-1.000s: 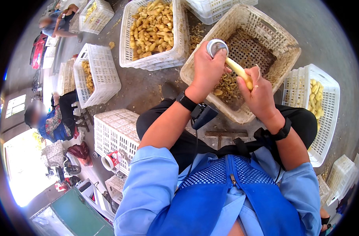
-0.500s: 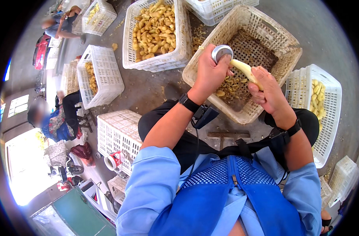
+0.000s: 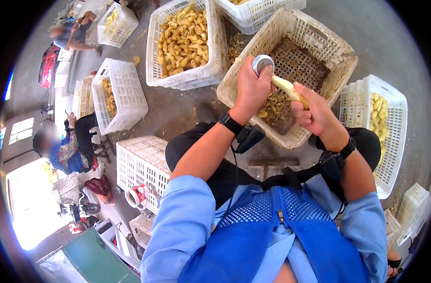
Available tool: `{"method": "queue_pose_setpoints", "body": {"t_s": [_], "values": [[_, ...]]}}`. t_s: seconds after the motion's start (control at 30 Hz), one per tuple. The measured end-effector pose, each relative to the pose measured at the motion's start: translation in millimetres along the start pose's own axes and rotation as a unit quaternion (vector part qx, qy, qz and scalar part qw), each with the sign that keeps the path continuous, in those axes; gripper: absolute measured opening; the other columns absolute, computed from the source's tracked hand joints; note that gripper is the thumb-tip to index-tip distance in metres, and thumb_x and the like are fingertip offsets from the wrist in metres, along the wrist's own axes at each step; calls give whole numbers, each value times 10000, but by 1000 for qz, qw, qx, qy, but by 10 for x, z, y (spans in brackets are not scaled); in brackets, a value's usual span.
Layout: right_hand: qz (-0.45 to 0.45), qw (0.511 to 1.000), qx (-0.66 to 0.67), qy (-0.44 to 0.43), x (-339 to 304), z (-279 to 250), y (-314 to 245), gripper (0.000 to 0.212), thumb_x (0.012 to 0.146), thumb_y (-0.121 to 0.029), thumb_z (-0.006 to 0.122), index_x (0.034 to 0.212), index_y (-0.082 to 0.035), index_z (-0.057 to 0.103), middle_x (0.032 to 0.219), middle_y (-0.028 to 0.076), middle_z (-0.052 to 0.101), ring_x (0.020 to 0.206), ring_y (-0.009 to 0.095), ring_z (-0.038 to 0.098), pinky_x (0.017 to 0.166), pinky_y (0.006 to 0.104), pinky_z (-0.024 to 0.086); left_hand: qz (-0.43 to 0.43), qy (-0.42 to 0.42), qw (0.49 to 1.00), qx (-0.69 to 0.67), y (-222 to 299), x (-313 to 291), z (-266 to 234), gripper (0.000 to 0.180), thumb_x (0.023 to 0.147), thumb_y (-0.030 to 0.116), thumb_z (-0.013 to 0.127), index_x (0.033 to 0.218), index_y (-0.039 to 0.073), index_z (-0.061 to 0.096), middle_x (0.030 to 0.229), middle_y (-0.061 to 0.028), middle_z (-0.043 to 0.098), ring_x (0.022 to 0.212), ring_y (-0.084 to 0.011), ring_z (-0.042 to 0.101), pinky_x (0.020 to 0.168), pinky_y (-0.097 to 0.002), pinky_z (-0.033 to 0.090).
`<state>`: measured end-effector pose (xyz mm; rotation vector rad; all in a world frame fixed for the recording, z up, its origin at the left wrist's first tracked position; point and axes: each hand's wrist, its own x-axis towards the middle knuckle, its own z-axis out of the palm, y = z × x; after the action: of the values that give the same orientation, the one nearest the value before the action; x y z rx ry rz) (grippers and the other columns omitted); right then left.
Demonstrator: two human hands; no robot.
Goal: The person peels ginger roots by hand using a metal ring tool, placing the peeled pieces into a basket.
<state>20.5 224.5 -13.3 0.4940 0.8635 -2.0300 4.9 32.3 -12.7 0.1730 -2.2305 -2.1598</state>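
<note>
Place looked a produce workshop, shed-like. Grey floor (image 3: 162,106) was flecked with scraps (image 3: 236,47). White slatted crate (image 3: 192,79) stood heaped with knobbly yellow-brown roots (image 3: 183,45); grimy crate (image 3: 295,27) held peelings (image 3: 275,106). Co-worker (image 3: 76,158) sat near a bright opening (image 3: 29,203); red car (image 3: 49,66) and motorbike (image 3: 85,207) were at left.

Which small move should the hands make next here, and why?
Probably turn the pale yellow, elongated root slightly in the right hand, bringing its browner end toward the round silver metal tool in the left hand. Most of its visible length looks pale, the held end darker, and the grimy off-white plastic basket below has scraps in it.
</note>
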Motion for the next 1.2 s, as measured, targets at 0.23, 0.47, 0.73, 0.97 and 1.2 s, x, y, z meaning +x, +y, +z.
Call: {"method": "queue_pose_setpoints", "body": {"t_s": [0.23,0.47,0.73,0.97,1.2], "values": [[29,998,-60,-23,-20,114,78,271,971,-406,585,1007,-153,496,646,-15,486,425,42,312,386,212,233,20,36,996,76,-21,54,-19,173,933,140,623,976,-15,556,795,-107,621,681,-183,613,621,-337,486],[-123,989,-69,-54,-134,190,71,162,955,-241,633,998,-135,519,746,-31,514,558,47,426,486,210,339,42,57,989,127,-75,26,46,223,922,161,659,1028,-27,606,898,-83,647,819,-154,598,740,-322,499],[-285,921,-253,77,-44,167,186,230,994,-190,550,1191,-71,565,897,-36,566,702,39,509,557,198,398,33,76,996,43,15,-136,420,204,918,169,651,957,-17,577,829,-127,631,750,-185,600,696,-350,493],[-270,947,-165,61,-80,189,111,270,985,-226,431,1138,-31,537,859,29,577,718,117,550,562,240,426,28,28,998,41,123,-93,282,184,946,169,642,986,-6,602,835,-68,626,762,-113,564,679,-302,487],[-187,974,-126,11,-182,257,98,256,988,-246,361,1083,-77,528,630,-34,426,475,68,310,430,231,239,71,-75,993,59,474,-42,45,148,920,141,670,974,5,645,819,-16,636,727,-88,545,641,-284,473]]}}
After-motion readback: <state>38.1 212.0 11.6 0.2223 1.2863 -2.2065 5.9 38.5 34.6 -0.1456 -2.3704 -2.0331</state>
